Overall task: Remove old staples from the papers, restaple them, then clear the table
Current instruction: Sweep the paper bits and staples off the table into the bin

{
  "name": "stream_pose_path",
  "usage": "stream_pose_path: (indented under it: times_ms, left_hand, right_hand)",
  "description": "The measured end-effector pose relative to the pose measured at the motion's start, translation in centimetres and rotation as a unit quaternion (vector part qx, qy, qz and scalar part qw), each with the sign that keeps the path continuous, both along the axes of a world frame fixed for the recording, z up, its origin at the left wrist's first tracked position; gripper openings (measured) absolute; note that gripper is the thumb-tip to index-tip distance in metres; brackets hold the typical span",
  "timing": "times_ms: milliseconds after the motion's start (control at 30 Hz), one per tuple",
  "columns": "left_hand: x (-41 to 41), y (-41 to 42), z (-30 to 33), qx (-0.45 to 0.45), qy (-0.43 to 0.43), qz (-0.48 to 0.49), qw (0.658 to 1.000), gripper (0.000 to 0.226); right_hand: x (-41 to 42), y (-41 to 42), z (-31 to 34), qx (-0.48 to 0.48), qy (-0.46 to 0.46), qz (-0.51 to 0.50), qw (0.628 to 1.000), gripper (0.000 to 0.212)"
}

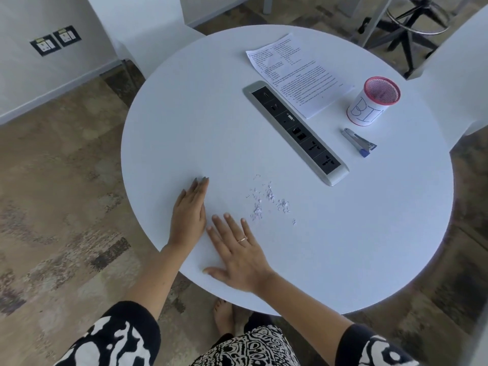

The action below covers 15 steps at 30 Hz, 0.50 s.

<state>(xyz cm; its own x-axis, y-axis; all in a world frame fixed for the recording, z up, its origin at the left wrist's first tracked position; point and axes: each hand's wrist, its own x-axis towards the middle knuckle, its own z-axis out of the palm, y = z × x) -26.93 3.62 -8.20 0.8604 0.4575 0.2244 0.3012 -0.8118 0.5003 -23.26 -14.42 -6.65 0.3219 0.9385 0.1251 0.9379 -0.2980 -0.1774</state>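
A scatter of old staples and paper bits (268, 200) lies near the middle of the round white table (369, 233). My left hand (190, 210) stands on its edge, fingers together and straight, to the left of the scatter. My right hand (236, 250) rests flat with fingers spread, just below and left of the scatter. Neither hand holds anything. The printed papers (295, 72) lie at the far side. A grey stapler with a blue tip (359, 142) lies to the right, below a pink mesh cup labelled BIN (372, 103).
A grey power strip with black sockets (295, 132) is set diagonally into the table between the scatter and the papers. White chairs (148, 25) stand beyond the table at left and right. A black stool base (412, 25) is at the back right.
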Motion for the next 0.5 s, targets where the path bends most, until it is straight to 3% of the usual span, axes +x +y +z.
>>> stream_pose_path:
  times_ms: [300, 500]
  left_hand:
    - [-0.2, -0.5, 0.2, 0.041, 0.052, 0.012, 0.998, 0.053]
    - [0.0, -0.8, 0.4, 0.067, 0.083, 0.043, 0.993, 0.054]
  right_hand:
    - [6.7, 0.9, 1.0, -0.06, -0.022, -0.177, 0.982, 0.057]
    - [9.8, -3.1, 1.2, -0.017, 0.043, -0.275, 0.96, 0.073]
